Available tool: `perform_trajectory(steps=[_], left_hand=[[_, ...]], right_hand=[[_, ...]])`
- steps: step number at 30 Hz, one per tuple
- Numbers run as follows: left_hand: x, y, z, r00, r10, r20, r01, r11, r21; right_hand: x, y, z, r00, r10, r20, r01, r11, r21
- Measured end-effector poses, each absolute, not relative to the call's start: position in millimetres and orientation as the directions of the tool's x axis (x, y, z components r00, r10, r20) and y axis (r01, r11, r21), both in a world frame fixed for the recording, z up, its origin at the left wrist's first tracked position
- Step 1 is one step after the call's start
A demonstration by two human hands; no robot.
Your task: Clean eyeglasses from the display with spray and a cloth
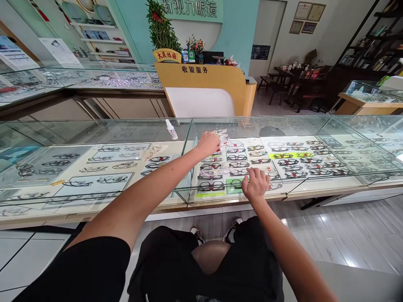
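My left hand (208, 144) reaches across the glass display counter (277, 128), fingers curled closed at a pair of clear-framed glasses (222, 133) near the far side. Its fingertips are partly hidden by the hand. Near the counter's front edge, my right hand (256, 183) rests on the glass, holding nothing, with fingers bent and thumb apart. Below and between the hands, rows of eyeglasses lie inside the case, among them a dark-framed pair (210, 186) over a yellow-green strip. Reflections blur some frames near both hands.
A white spray bottle (171, 129) stands on the counter left of my left hand. An upright glass seam (188, 155) divides the case. Further frames (291, 162) fill the case to the right. Beyond stands a wooden cashier desk (204, 75) with plants. My knees are below the counter.
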State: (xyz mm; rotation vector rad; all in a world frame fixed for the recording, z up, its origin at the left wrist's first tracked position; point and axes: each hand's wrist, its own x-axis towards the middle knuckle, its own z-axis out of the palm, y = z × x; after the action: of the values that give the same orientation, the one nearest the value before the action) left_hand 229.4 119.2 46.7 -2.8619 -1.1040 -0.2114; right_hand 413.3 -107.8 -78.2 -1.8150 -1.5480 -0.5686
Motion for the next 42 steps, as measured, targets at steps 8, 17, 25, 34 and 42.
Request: perform_trajectory(steps=[8,17,25,34,42], left_hand=[[226.5,109.6,51.3,0.760,0.640,0.112,0.644,-0.765,-0.004],[220.5,111.2,44.7,0.777,0.607,0.164,0.611,-0.791,0.033],[221.0,114.2,42.3,0.727,0.680,0.095,0.678,-0.733,0.058],[219.0,110.1,45.8,0.699,0.715,-0.009,0.704,-0.687,0.180],[217.8,111.4,47.6,0.702,0.712,0.008,0.694,-0.686,0.218]], right_hand=[[414.2,-106.3,-81.3,0.214,0.687,0.695,0.971,-0.071,-0.229],[415.8,-106.9,-80.5,0.199,0.689,0.697,0.976,-0.073,-0.205],[415.8,-106.7,-81.3,0.204,0.696,0.688,0.974,-0.076,-0.212],[415.7,-106.5,-79.8,0.173,0.640,0.749,0.983,-0.070,-0.167],[416.4,-106.3,-81.0,0.180,0.657,0.732,0.981,-0.070,-0.179]])
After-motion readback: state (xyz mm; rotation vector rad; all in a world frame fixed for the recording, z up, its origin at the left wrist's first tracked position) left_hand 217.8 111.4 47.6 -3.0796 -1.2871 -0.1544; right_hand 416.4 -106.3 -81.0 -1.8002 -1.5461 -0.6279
